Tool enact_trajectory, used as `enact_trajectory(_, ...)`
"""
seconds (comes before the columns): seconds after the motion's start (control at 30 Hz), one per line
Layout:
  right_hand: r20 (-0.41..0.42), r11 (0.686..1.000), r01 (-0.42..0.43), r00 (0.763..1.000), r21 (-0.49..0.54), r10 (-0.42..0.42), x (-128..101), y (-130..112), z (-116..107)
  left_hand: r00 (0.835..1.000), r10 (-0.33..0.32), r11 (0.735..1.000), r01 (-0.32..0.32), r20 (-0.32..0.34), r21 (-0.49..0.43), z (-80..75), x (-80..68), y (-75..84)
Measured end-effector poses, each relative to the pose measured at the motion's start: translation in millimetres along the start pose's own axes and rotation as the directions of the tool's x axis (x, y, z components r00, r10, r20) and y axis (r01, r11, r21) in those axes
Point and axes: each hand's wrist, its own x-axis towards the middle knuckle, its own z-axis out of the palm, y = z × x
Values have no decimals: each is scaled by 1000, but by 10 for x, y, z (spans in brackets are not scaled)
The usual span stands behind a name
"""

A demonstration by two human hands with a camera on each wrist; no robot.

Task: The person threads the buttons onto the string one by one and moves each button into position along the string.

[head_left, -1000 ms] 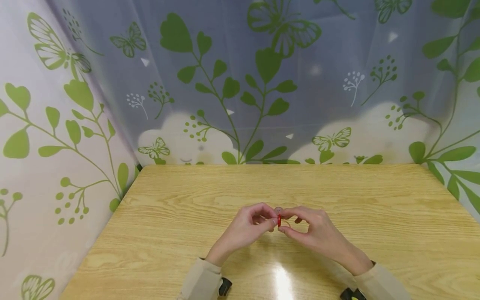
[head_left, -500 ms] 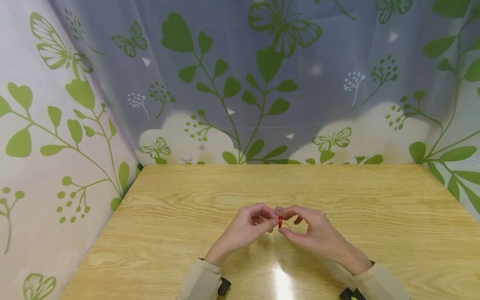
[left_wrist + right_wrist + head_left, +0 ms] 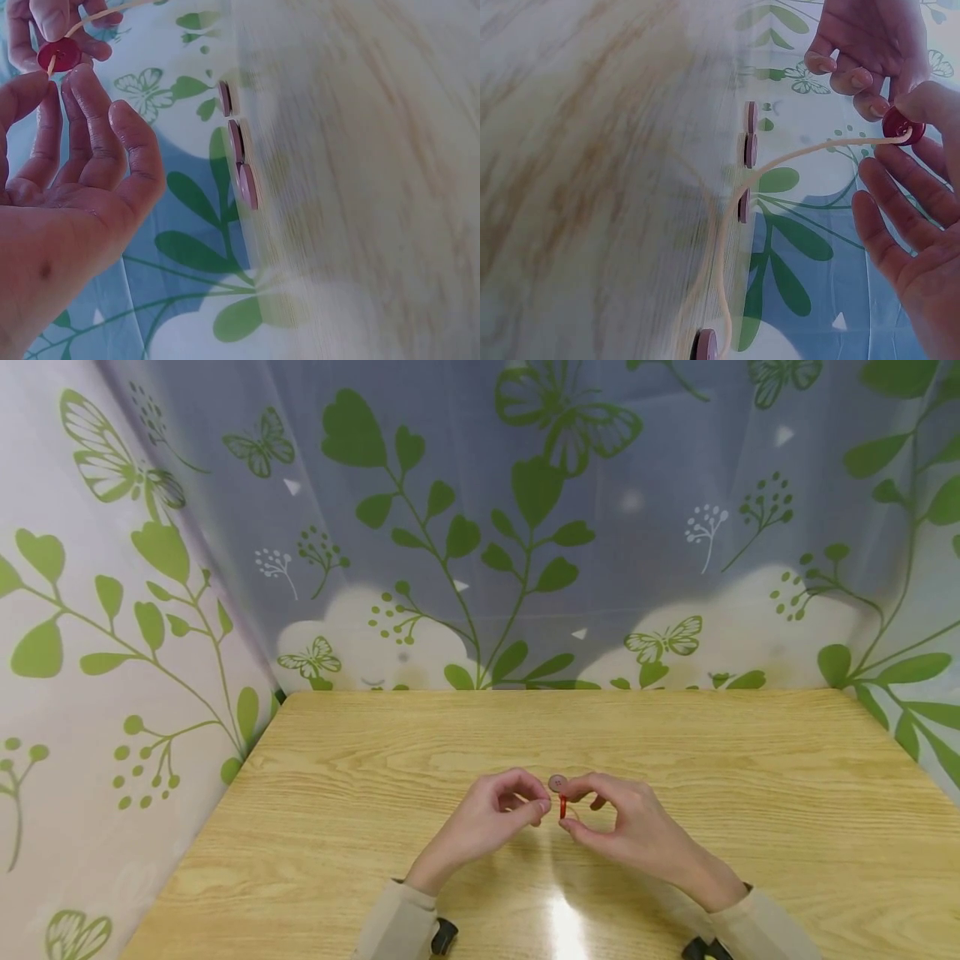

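At the middle of the wooden table [image 3: 675,735], my right hand [image 3: 567,807] pinches a small red button [image 3: 562,806] on edge between thumb and forefinger. A cream cord [image 3: 802,150] runs through the red button [image 3: 897,124] and trails down to the table. My right hand [image 3: 909,135] shows its other fingers spread below the pinch. My left hand [image 3: 542,802] sits just left of the button, fingers loosely curled and holding nothing I can see. Its fingertips [image 3: 75,79] stop just short of the red button [image 3: 60,54]. A pinkish button [image 3: 557,782] lies on the table behind my fingers.
Several more pinkish buttons [image 3: 235,140] lie close together on the table beyond my hands; one [image 3: 705,345] sits near the trailing cord. A curtain [image 3: 480,527] printed with leaves and butterflies hangs behind and to both sides of the table.
My left thumb and forefinger, which touched the red button a second ago, have drawn slightly to the left, leaving a small gap. The right hand keeps its pinch in place.
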Motion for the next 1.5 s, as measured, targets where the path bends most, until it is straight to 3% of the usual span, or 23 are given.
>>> enact_trajectory(0.9,70,997,-80,994,0,80,-34,1,-5,1000,-4,1000,4,3,5,-51,-36,-2)
enact_trajectory(1.5,109,996,-81,990,-27,84,-92,51,-35,1000,8,1000,-8,2,14,-74,-40,-29)
